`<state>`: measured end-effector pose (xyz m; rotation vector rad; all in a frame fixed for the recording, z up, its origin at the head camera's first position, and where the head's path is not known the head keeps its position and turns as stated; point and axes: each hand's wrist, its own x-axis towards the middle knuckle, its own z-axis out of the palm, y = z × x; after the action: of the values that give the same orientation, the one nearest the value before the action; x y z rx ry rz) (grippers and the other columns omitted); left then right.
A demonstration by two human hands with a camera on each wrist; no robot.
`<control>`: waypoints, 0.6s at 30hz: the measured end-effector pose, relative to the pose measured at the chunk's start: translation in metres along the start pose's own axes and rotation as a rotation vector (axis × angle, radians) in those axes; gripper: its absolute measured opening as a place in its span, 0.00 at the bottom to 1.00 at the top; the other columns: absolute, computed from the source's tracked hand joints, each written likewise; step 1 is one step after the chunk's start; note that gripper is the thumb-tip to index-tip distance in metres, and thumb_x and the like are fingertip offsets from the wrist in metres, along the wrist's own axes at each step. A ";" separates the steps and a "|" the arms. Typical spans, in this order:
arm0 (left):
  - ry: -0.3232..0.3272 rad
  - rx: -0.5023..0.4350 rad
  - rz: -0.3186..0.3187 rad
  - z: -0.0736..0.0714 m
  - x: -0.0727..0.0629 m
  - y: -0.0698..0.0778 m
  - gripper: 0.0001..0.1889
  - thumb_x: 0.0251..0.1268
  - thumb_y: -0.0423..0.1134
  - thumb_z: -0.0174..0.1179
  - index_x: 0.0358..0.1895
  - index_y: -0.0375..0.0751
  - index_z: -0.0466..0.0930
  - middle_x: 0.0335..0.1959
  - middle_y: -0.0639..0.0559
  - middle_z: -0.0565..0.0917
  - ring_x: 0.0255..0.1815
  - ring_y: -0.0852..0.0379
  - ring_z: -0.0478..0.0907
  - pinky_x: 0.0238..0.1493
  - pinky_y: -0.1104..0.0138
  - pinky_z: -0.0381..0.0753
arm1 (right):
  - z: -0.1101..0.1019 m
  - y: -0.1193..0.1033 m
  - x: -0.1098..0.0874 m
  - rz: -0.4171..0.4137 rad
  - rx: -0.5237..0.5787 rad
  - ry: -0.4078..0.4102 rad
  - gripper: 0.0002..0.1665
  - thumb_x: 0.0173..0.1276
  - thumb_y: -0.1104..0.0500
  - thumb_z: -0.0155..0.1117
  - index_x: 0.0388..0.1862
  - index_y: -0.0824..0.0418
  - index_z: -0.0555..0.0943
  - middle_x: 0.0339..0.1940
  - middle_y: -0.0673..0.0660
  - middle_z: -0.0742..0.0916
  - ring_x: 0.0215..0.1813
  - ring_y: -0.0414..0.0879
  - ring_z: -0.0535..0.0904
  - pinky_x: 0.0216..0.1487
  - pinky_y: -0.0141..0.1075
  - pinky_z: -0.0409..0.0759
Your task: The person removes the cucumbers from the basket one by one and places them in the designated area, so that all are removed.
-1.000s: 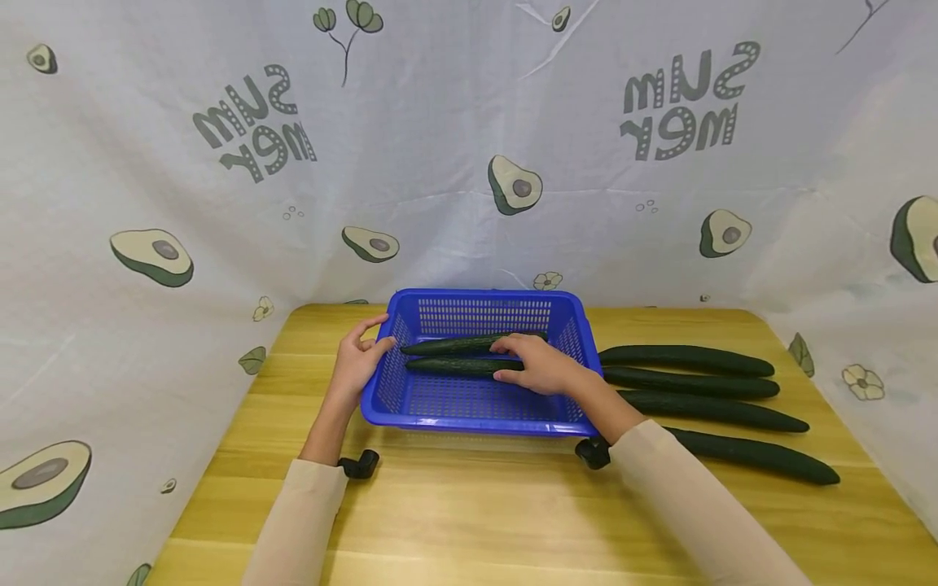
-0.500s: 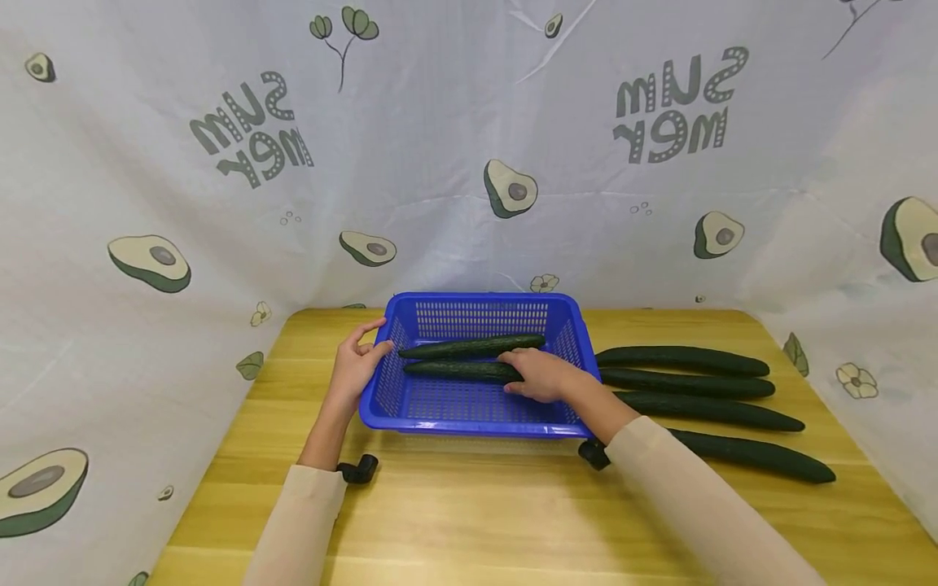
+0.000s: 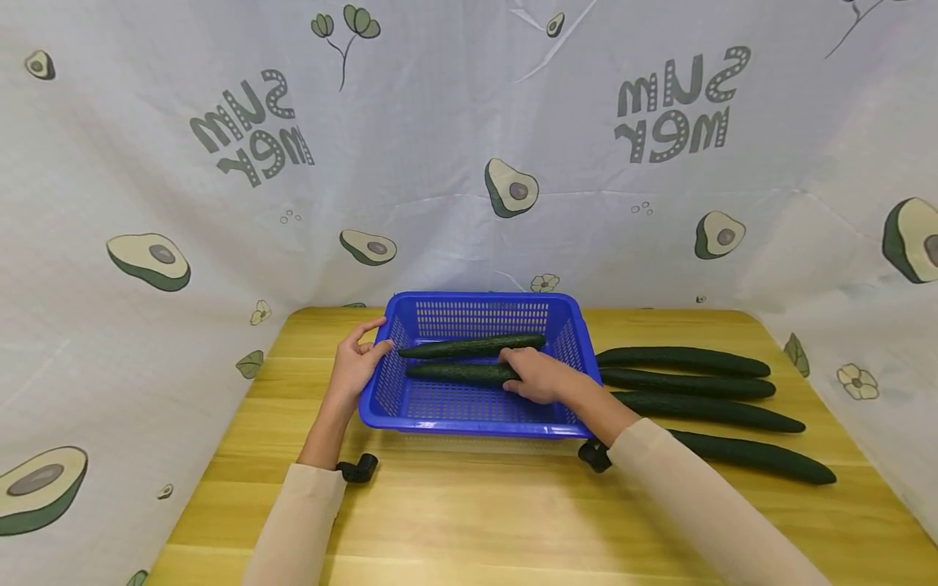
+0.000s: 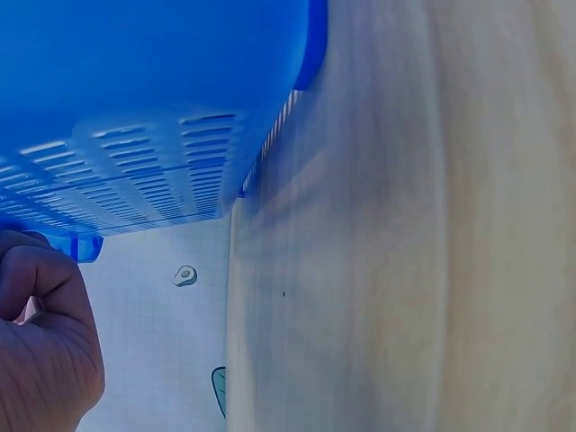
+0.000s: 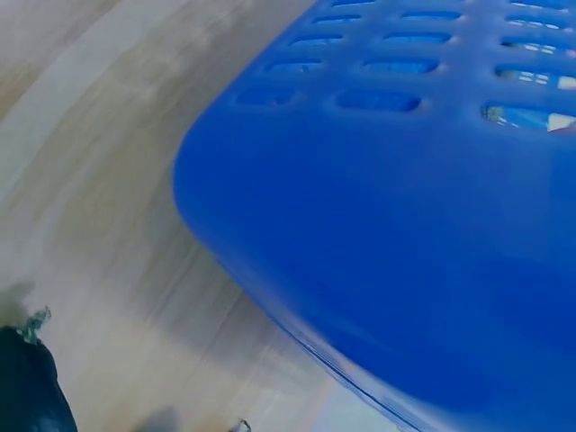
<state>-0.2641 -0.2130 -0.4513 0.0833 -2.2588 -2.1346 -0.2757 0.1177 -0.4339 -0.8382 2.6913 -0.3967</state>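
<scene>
A blue plastic basket (image 3: 469, 428) with slotted walls sits on the wooden table. Two dark green cucumbers lie crosswise in it, a rear cucumber (image 3: 469, 347) and a front cucumber (image 3: 458, 373). My right hand (image 3: 541, 376) reaches over the right rim and grips the right part of the front cucumber, hiding that end. At the left rim, my left hand (image 3: 354, 370) holds the basket, thumb over the edge and fingers outside. The left wrist view shows curled fingers (image 4: 40, 288) by the basket's slotted side. In the right wrist view, the basket's outer wall blocks the right hand.
Several more cucumbers (image 3: 721, 409) lie side by side on the table (image 3: 454, 505) right of the basket, partly under the right forearm. A white cloth (image 3: 440, 146) printed with avocados hangs behind the table and along its sides. Each wrist wears a black camera mount (image 3: 359, 468).
My right hand has come down and slightly nearer, off the rear cucumber, and closed round the front one, whose left tip has shifted slightly right. My left hand stays on the rim.
</scene>
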 end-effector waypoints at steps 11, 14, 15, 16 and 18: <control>-0.012 0.011 0.007 -0.001 0.000 0.000 0.26 0.73 0.37 0.62 0.73 0.51 0.72 0.21 0.52 0.82 0.24 0.54 0.87 0.27 0.64 0.88 | -0.001 -0.004 -0.004 0.008 0.026 0.116 0.29 0.79 0.43 0.57 0.71 0.56 0.76 0.70 0.62 0.80 0.70 0.61 0.77 0.63 0.60 0.79; -0.015 0.003 0.010 -0.001 0.000 0.000 0.26 0.73 0.37 0.62 0.73 0.50 0.72 0.20 0.52 0.81 0.23 0.54 0.86 0.26 0.64 0.88 | -0.001 -0.004 -0.004 0.003 0.010 0.145 0.31 0.78 0.37 0.57 0.69 0.53 0.80 0.68 0.60 0.83 0.68 0.59 0.79 0.61 0.59 0.81; -0.015 0.001 0.011 0.000 0.000 -0.001 0.26 0.73 0.37 0.62 0.73 0.50 0.72 0.20 0.52 0.81 0.23 0.54 0.86 0.27 0.64 0.88 | -0.001 -0.004 -0.005 -0.003 0.005 0.155 0.31 0.77 0.36 0.57 0.68 0.53 0.80 0.67 0.59 0.84 0.68 0.59 0.80 0.59 0.58 0.82; -0.016 0.001 0.012 0.000 0.000 -0.001 0.26 0.73 0.37 0.62 0.73 0.50 0.72 0.21 0.52 0.81 0.23 0.54 0.86 0.27 0.64 0.88 | -0.001 -0.004 -0.005 -0.007 0.003 0.165 0.30 0.77 0.36 0.57 0.67 0.52 0.81 0.67 0.60 0.84 0.67 0.59 0.80 0.57 0.57 0.83; -0.016 -0.002 0.012 0.000 0.001 -0.001 0.26 0.73 0.37 0.62 0.73 0.50 0.72 0.21 0.52 0.82 0.23 0.54 0.86 0.27 0.64 0.88 | -0.002 -0.004 -0.007 -0.018 0.001 0.183 0.29 0.76 0.36 0.59 0.65 0.51 0.82 0.66 0.60 0.84 0.64 0.59 0.82 0.51 0.52 0.86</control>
<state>-0.2647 -0.2136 -0.4526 0.0530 -2.2597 -2.1395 -0.2690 0.1186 -0.4294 -0.8648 2.8515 -0.5008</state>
